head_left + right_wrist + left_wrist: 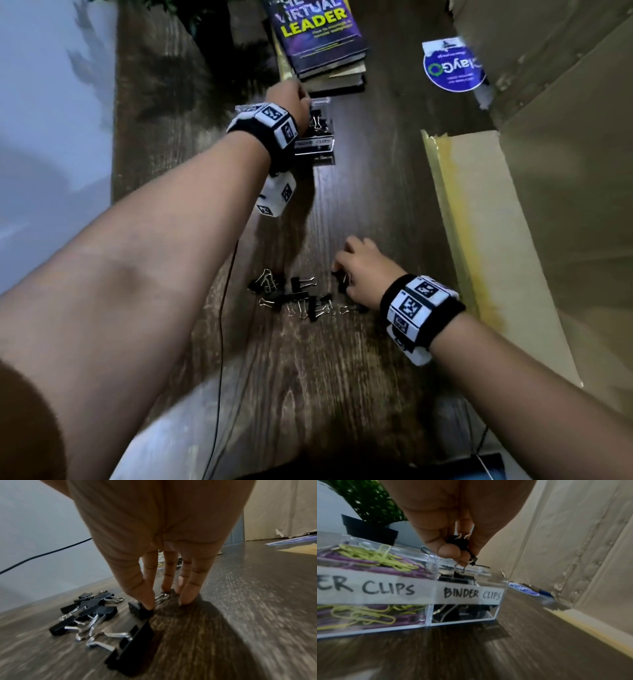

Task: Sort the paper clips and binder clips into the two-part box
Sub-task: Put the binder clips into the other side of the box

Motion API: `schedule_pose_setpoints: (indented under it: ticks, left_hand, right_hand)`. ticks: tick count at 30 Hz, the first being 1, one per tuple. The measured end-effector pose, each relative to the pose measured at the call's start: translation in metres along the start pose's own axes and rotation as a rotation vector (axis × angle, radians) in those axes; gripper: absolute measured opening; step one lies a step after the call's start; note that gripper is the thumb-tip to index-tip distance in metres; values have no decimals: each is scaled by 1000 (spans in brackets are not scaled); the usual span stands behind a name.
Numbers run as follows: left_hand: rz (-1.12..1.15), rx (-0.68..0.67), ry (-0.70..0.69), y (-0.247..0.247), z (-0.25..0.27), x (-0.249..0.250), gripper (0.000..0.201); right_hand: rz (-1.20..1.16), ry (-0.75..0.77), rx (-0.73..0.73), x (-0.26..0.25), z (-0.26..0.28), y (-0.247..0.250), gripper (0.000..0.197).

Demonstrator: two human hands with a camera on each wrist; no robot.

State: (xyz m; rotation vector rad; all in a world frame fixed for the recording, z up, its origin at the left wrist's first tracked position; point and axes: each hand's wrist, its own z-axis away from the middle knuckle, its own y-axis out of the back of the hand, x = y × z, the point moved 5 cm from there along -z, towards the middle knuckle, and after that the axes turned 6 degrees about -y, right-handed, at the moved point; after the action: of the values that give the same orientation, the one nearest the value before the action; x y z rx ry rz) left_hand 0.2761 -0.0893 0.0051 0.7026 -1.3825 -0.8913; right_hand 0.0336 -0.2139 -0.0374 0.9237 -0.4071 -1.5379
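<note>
The wooden table (359, 377) takes up most of the view, with a big cardboard box (548, 171) open along its right side and a stack of books (318, 37) at the far end. A round blue sticker (454, 66) lies near the cardboard, and a potted plant (366, 507) sits behind everything on the far left.

The clear two-part box (467, 616) stands just in front of the books. Its labels read "...ER CLIPS" and "BINDER CLIPS". The left part is stuffed with yellow and purple paper clips (373, 557), and the right part already has some black binder clips (458, 578) in it.

The person's left hand (289, 99) hangs right over the binder side of the box, fingers curled tight around a small bunch of black clips (462, 545), so that hand is clamped on them, just above the rim.

The right hand (363, 270) is down on the table, nearer the person. Its thumb (145, 597) presses on one black binder clip (139, 609), and the other fingertips touch the wood and a second clip (165, 595) beside it. Fingers are bent down and closing in, but can't really tell if it's got a proper grip.

The loose pile of binder clips (294, 298) lies just left of that hand, and a thin black cable (222, 325) runs along the table's left side.
</note>
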Motion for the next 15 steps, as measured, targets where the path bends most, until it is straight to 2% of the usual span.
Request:
schedule_pose_setpoints:
  ticks: [4,8,12,15]
  left_hand:
    - [-87,-68,-55,-13,-5,3,26]
    - [-96,-39,-117,-7,2,1,27]
    - [-175,15,-177,10,31,-10,30]
    - [-132,-2,-174,9,78,-33,27]
  right_hand:
    - [25,46,32,1,-5,-4,25]
    - [47,64,67,4,-9,-5,20]
    - [84,95,159,2,-6,-4,31]
    - [129,128,153,-2,-4,-7,39]
